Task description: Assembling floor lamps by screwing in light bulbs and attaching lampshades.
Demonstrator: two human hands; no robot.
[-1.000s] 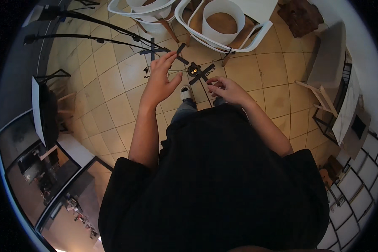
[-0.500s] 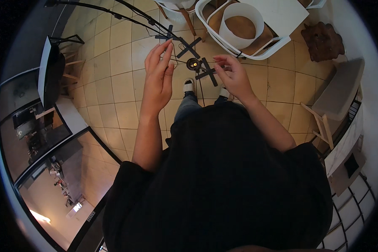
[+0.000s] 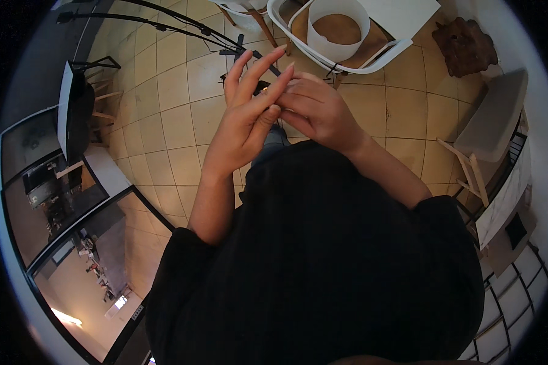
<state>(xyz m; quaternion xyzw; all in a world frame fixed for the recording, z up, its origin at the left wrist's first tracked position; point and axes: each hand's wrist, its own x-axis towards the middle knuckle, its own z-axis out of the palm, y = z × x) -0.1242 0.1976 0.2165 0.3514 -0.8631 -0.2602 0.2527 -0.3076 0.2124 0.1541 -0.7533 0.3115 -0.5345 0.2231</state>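
Observation:
My left hand (image 3: pixel 243 125) is raised in front of me, palm turned toward the right. Its fingers are stretched and spread. Against its index finger and thumb lies my right hand (image 3: pixel 323 112), its fingers drawn together and pointing left. The right fingertips pass behind the left index finger, so whatever they may pinch is hidden. Beyond the hands, low near the floor, a black stand (image 3: pixel 240 47) with crossed feet shows in part. The hands cover most of it and a small yellow glow beside it.
A white armchair (image 3: pixel 402 50) holding a white round bin (image 3: pixel 364 27) stands ahead, by a white table (image 3: pixel 408 15). Brown carved wood (image 3: pixel 466 45) and a grey chair (image 3: pixel 496 115) are at the right. Large dark-framed glossy panels (image 3: pixel 82 222) line the left. Tiles (image 3: pixel 176 121) cover the floor.
My hands were apart, and now they touch. The right hand has moved left to the left fingers, which have spread. The view has shifted slightly, and the crossed stand feet are now mostly covered.

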